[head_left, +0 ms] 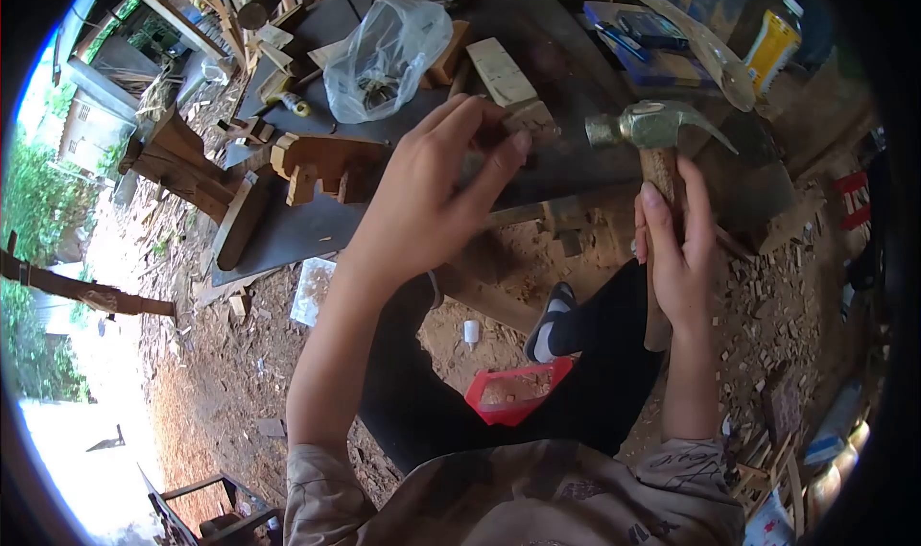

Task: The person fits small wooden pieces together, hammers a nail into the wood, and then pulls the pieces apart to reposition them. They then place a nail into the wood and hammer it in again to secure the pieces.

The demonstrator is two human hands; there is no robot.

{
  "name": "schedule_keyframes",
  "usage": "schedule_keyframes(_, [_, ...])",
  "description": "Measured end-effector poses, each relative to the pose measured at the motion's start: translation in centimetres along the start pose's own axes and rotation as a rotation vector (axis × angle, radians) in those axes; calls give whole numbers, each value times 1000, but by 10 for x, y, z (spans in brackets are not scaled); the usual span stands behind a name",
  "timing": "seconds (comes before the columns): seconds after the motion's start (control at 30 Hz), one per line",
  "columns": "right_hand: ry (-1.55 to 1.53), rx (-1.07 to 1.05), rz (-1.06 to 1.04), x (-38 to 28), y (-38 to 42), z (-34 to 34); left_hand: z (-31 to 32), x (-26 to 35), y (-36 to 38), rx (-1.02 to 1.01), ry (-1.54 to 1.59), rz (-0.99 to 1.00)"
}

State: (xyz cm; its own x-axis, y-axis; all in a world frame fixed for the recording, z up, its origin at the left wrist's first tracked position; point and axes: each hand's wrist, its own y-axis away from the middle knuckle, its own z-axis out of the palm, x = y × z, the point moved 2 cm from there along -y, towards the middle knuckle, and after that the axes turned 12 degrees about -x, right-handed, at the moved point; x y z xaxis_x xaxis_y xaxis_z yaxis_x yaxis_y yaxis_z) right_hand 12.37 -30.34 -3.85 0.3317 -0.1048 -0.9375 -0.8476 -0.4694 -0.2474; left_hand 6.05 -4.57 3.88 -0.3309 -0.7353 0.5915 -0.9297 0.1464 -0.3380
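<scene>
Right hand (676,249), nearest, fingers clamped on the handle of a claw hammer (657,129); handle upright, head raised beside the work. Left hand (432,196), farther out, fingers pinched together on a small wooden piece (532,119) at the bench (317,229) edge, left of the hammer head.

Small piece under the left hand (436,186) fingertips, blurred and mostly hidden.

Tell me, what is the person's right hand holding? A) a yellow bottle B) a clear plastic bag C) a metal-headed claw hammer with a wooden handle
C: the right hand grips the wooden handle of the metal-headed claw hammer, head up above the fingers.
</scene>
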Motion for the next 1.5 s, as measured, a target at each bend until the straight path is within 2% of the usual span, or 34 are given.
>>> schedule_keyframes(0.13, [-70, -20, 22, 13, -4, 11, -1, -4, 5, -8, -87, -54])
schedule_keyframes(0.23, [-91, 28, 18, 11, -5, 16, 17, -3, -4, -27, -217, -5])
schedule_keyframes(0.37, [-45, 69, -15, 3, -1, 4, 51, -2, -24, -7, -373, 100])
schedule_keyframes(0.4, [-29, 84, -17, 2, 0, -1, 57, -5, -25, 5, -497, 124])
schedule_keyframes(0.5, [109, 132, -18, -4, 4, -15, 62, -8, -29, 72, -570, 103])
schedule_keyframes(0.6, [229, 153, -99, -2, 10, -23, 64, -11, -28, 168, -508, 55])
schedule_keyframes(0.7, [338, 132, -164, -2, 14, -29, 59, -17, -25, 127, -332, 193])
schedule_keyframes(0.83, [485, 109, -209, -12, 16, -31, 53, -20, -18, 35, -286, 197])
schedule_keyframes(0.97, [834, -45, -336, -35, 3, -36, 51, -26, -22, 31, -248, 219])
schedule_keyframes(1.07, [863, 100, -337, -47, 0, -44, 52, -28, -22, 51, -246, 247])
schedule_keyframes(1.17, [715, 177, -358, -53, -2, -60, 53, -28, -21, 76, -252, 259])
schedule_keyframes(1.2, [562, 163, -370, -53, -2, -60, 53, -28, -21, 87, -255, 264])
schedule_keyframes(1.27, [619, 75, -390, -56, -4, -57, 52, -28, -21, 81, -262, 276])
schedule_keyframes(1.33, [1033, -80, -397, -60, -8, -47, 52, -28, -22, 72, -268, 288])
schedule_keyframes(1.4, [1077, -160, -229, -67, -7, -37, 51, -28, -22, 61, -280, 294])
schedule_keyframes(1.5, [1157, -32, -553, -73, -11, -43, 50, -28, -20, 56, -285, 282])
